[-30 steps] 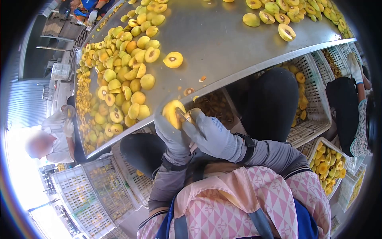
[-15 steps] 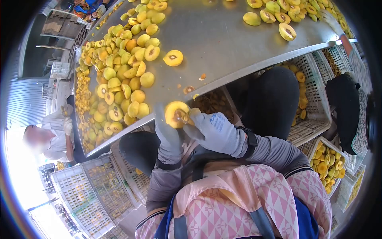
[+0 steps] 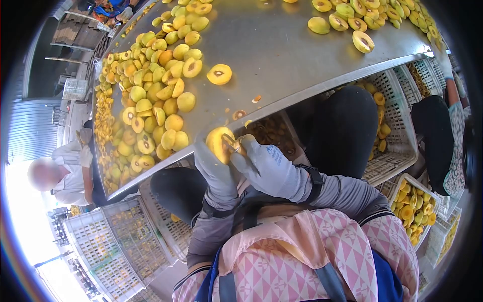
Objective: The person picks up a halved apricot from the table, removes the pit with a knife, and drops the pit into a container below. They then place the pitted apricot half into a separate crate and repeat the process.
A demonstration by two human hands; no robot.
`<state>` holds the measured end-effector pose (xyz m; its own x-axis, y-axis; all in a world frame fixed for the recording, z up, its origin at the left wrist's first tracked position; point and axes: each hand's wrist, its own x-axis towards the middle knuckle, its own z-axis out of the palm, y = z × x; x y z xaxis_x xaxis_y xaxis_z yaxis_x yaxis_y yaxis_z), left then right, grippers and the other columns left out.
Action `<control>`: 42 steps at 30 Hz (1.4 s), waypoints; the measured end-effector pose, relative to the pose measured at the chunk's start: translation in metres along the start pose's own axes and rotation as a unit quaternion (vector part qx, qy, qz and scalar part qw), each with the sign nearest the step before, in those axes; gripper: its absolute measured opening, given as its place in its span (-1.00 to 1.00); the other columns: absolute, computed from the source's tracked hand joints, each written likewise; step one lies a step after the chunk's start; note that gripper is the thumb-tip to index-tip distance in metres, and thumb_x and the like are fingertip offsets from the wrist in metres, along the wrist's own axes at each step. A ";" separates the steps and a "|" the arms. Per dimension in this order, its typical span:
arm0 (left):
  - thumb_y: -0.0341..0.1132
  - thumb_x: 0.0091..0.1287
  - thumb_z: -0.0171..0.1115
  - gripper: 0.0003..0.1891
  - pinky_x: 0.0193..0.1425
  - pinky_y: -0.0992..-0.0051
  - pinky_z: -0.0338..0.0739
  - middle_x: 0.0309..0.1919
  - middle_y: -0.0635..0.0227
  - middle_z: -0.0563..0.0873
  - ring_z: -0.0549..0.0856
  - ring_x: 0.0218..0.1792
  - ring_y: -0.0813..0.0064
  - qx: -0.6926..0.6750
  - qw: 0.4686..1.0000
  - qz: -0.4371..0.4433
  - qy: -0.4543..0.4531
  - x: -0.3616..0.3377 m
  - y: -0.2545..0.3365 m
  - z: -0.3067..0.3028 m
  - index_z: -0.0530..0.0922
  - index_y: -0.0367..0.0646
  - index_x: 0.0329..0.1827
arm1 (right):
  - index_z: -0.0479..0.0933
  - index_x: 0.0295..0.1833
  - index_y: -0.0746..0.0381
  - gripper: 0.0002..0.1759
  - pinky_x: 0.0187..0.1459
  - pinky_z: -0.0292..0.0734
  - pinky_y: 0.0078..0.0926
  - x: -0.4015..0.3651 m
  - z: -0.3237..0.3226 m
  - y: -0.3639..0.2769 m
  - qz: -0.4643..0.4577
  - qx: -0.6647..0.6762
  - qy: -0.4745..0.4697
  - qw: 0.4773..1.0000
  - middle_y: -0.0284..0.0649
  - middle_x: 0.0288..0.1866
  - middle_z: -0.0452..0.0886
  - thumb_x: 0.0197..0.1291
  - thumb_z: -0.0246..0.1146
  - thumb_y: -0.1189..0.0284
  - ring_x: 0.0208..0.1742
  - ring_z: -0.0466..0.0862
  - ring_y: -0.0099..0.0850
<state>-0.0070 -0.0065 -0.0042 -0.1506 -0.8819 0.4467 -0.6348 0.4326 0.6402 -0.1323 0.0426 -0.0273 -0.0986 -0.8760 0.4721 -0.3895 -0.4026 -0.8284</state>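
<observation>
Just over the table's front edge, my left hand [image 3: 215, 168], in a pale grey glove, grips a yellow peach half [image 3: 216, 143] with its cut side turned toward my right hand. My gloved right hand [image 3: 271, 168] is closed around a small metal pitting tool [image 3: 232, 143], whose tip meets the cut side of the fruit. My fingers hide most of the tool. On the metal table [image 3: 261, 55] beyond, a single peach half [image 3: 219, 74] lies apart, cut side up. A large heap of peach halves [image 3: 151, 95] spreads at the left.
Another peach heap [image 3: 357, 15] lies at the far right. Below the table edge, a container [image 3: 274, 132] holds dark bits. White crates [image 3: 397, 151] with peaches stand at my right, more crates [image 3: 108, 246] at my left. Co-workers sit at left [image 3: 70, 171] and right [image 3: 453, 116].
The peach half has turned, its cut side now facing further right, and the tool tip shows more. My left hand shifted slightly. The right co-worker's hand drew back from the far heap.
</observation>
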 end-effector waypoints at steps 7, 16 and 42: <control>-0.28 0.35 0.31 -0.55 -0.02 0.32 0.61 -0.08 0.01 0.65 0.68 -0.07 0.17 0.039 0.994 0.097 0.029 0.000 0.004 0.003 0.45 -0.41 0.17 | 0.44 -0.11 0.32 -0.77 -0.51 0.47 -0.19 0.000 -0.004 -0.004 0.013 0.000 -0.022 1.000 -0.05 -0.50 0.56 0.35 0.20 0.35 -0.52 0.62 -0.10; -0.34 0.34 0.30 -0.62 0.02 0.28 0.59 -0.11 0.06 0.67 0.67 -0.07 0.12 -0.111 0.990 -0.027 -0.080 -0.010 -0.067 -0.005 0.50 -0.35 0.13 | 0.40 0.11 0.41 -0.53 -0.48 0.45 -0.22 -0.006 -0.009 0.006 -0.069 -0.001 -0.071 0.995 -0.04 -0.38 0.57 0.14 0.37 0.46 -0.52 0.59 -0.09; -0.26 0.47 0.13 -0.52 0.00 0.40 0.59 0.17 0.10 0.55 0.68 -0.07 0.28 -0.242 0.955 -0.160 -0.069 -0.022 -0.052 -0.001 0.36 -0.40 0.33 | 0.50 -0.07 0.39 -0.67 -0.26 0.53 -0.15 0.004 -0.026 -0.005 -0.160 -0.089 -0.123 0.975 0.07 -0.36 0.61 0.37 0.19 0.27 -0.28 0.66 -0.03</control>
<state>0.0305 -0.0094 -0.0466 -0.1277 -0.9851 0.1155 -0.2457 0.1443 0.9586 -0.1547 0.0483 -0.0130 0.2680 -0.7590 0.5934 -0.5198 -0.6325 -0.5742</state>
